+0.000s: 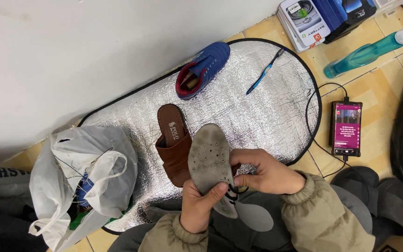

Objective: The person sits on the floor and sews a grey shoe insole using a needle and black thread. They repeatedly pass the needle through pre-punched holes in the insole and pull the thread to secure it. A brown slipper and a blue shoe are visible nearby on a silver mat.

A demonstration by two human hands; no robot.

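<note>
Both hands share the grip on a worn grey insole (209,161) with small punched holes, held up over the person's lap. On the left hand (197,210) the thumb presses across the insole's lower half, fingers tucked behind; the right hand (264,172) curls in from the side and pinches its edge. A second, paler insole (255,217) lies underneath on the grey trousers.

Just beyond, a brown slide sandal (173,144) rests on a silver quilted mat (257,107) spread on the floor against the wall, with a blue sneaker (201,70) and a blue toothbrush (264,72) farther back. A white plastic bag (82,177) slumps at the left. A phone (346,128) with a lit screen sits on the tiles to the right, its cable looping onto the mat.

As I judge it, the insole is limp and held mostly by its lower half, so a loosened pinch could let it fold or drop onto the sandal.
</note>
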